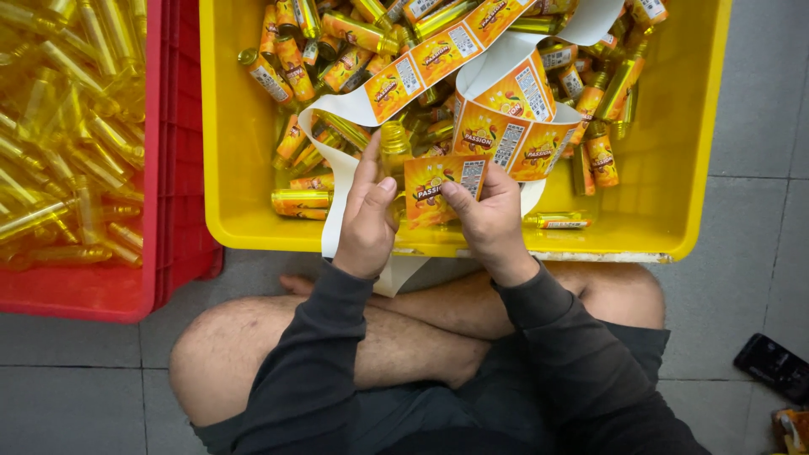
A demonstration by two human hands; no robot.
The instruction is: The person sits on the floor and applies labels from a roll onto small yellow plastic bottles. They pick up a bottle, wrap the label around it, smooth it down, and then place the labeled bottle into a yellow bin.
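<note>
My left hand (368, 217) grips a small clear yellow bottle (393, 150) upright over the near edge of the yellow crate (240, 168). My right hand (486, 215) presses an orange sticker label (438, 187) against the bottle's side. A roll of orange labels (510, 126) on white backing strip (337, 109) lies in the crate just beyond my hands, its strip trailing over the labelled bottles (295, 63) and down over the crate's edge.
A red crate (173, 168) full of unlabelled yellow bottles (67, 126) stands at the left. I sit cross-legged on a grey tiled floor (758, 211). A dark phone (775, 366) lies on the floor at the right.
</note>
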